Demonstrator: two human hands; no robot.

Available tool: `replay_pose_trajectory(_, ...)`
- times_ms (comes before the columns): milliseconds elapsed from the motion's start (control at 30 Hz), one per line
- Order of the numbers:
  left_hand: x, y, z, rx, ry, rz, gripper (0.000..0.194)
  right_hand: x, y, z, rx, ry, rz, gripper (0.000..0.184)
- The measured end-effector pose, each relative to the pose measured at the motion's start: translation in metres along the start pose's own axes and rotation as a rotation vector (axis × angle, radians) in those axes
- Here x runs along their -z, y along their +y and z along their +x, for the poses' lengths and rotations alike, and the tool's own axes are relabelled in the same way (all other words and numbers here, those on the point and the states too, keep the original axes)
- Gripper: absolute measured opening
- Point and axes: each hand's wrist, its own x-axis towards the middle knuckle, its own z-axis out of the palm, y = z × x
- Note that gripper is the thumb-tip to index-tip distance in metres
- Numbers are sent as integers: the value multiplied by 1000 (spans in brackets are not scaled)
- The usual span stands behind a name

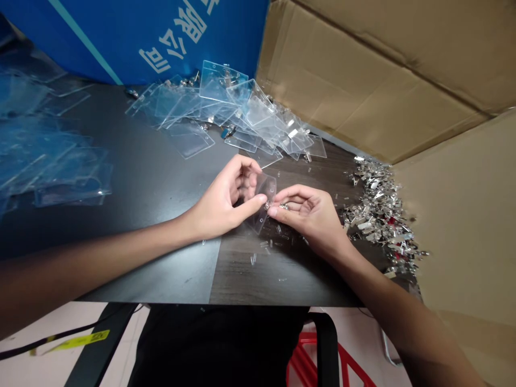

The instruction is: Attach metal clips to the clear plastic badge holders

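A clear plastic badge holder (261,221) is held above the dark table, tilted, with small holes along its right edge. My left hand (236,196) curls round it, thumb pressed near the holed edge. At that same edge my right hand (308,212) pinches a small metal badge clip (284,206), its thumb and forefinger meeting close to my left thumb. The clip is mostly hidden by the fingers, so I cannot tell whether it is fastened to the holder.
Clear badge holders, some with clips, form a pile (258,110) at the back. More holders (56,156) lie at left. A heap of metal clips (379,209) lines the right, against a cardboard box (363,70). Small clear plastic bits (253,259) are scattered on the table (161,269).
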Motion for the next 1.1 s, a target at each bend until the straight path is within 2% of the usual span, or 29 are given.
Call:
replay_pose_trajectory(133,4,-3,0,-32,3,5,47,0,-3,-3,20,-80,64,32)
replay_pose_trajectory(300,14,-7,0,-58,-89,-23,54,1,-3,-5,24,-171,124,20)
replay_pose_trajectory(367,14,-7,0,-59,-87,-4,60,1,-3,-5,32,-186,115,20)
replay_pose_trajectory(567,10,-10,3,-92,11,88,64,1,-6,-5,97,-170,75,21)
replay_pose_trajectory(767,13,-14,3,-175,12,188,61,1,-5,-6,117,-103,25,22)
replay_pose_trajectory(933,14,-13,2,-201,-6,247,59,0,-4,-6,175,-95,18,15)
replay_pose_trajectory(1100,11,-9,1,-199,52,288,61,-2,-8,-8,244,-84,-86,17)
